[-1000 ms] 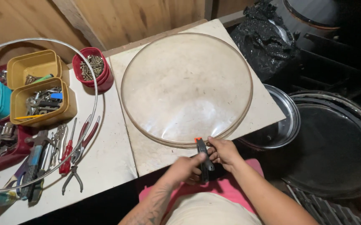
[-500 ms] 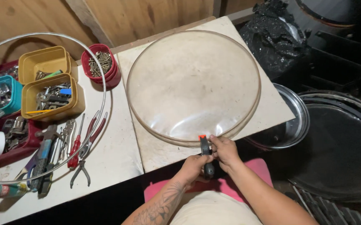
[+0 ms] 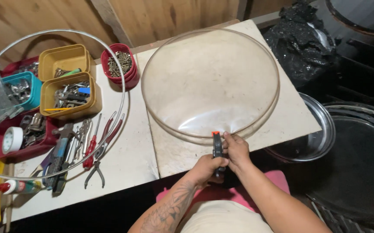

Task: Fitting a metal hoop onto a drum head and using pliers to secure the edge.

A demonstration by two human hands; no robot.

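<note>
A large round clear plastic film disc (image 3: 210, 77) lies on a pale board (image 3: 290, 116) on the table. At its near edge a small black clamp with an orange tip (image 3: 216, 144) sits on the rim. My left hand (image 3: 206, 166) grips the clamp's lower handle. My right hand (image 3: 235, 149) holds the clamp's upper part from the right side, fingers touching the disc's rim.
A big metal hoop (image 3: 122, 92) rings yellow tubs (image 3: 68, 92), a teal tub, a red cup of screws (image 3: 120, 64), pliers and screwdrivers (image 3: 93, 149) and tape (image 3: 12, 140). Right of the board sit a metal pan (image 3: 320, 138), dark round trays and black plastic (image 3: 301, 39).
Both hands stay on the clamp at the disc's near edge; my left hand has closed more tightly round the handle. The camera view has shifted slightly.
</note>
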